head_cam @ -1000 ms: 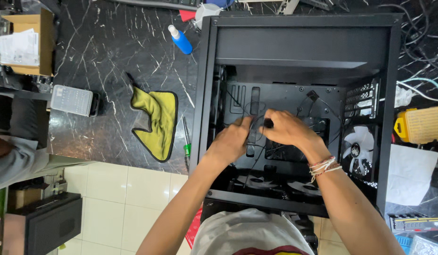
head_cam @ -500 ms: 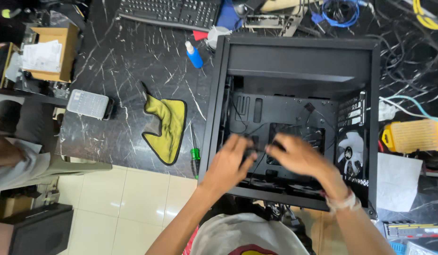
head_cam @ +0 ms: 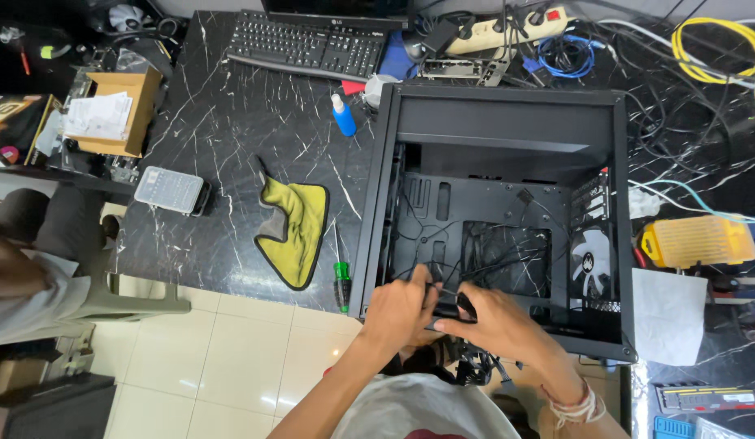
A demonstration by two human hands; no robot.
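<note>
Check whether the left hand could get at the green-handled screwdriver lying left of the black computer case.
Probably yes. The green-handled screwdriver lies bare on the black marble tabletop, just outside the black computer case, nothing over it. The left hand is close by, though busy with black cables.

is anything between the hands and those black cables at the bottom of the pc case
Nothing visible: the left hand and right hand already touch the bundle of thin black cables at the near edge of the open black metal computer case.

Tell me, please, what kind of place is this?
Probably a computer repair or assembly bench: an open black computer case lies on a dark marble-patterned table, beside a screwdriver, a keyboard and tangled cables.
</note>
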